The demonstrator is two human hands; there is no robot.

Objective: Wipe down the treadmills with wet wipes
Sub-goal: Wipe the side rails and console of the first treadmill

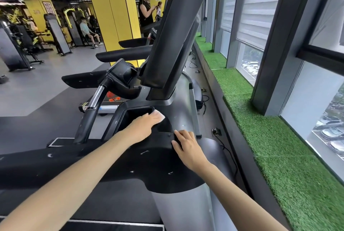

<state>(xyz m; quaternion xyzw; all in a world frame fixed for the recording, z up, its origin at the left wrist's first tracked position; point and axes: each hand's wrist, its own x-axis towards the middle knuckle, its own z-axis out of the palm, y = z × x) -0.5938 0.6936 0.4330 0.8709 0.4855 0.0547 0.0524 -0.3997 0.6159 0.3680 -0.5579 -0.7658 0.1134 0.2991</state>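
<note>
You stand at a treadmill (178, 212) in a gym with a grey floor (46, 76), a yellow pillar (111, 7) and a strip of green artificial turf (279, 137) below the windows (256, 7) on your right. The console (149, 163) is matt black, scuffed with pale marks, with a rectangular recessed tray (130, 117) and smooth, curved grey panels beside it. Your left hand (147, 122) lies flat, fingers straight and together, pressing a white wet wipe (161, 116) onto the tray's far right corner. Your right hand (188, 145) rests on the console's right edge, fingers loosely spread, holding nothing.
</note>
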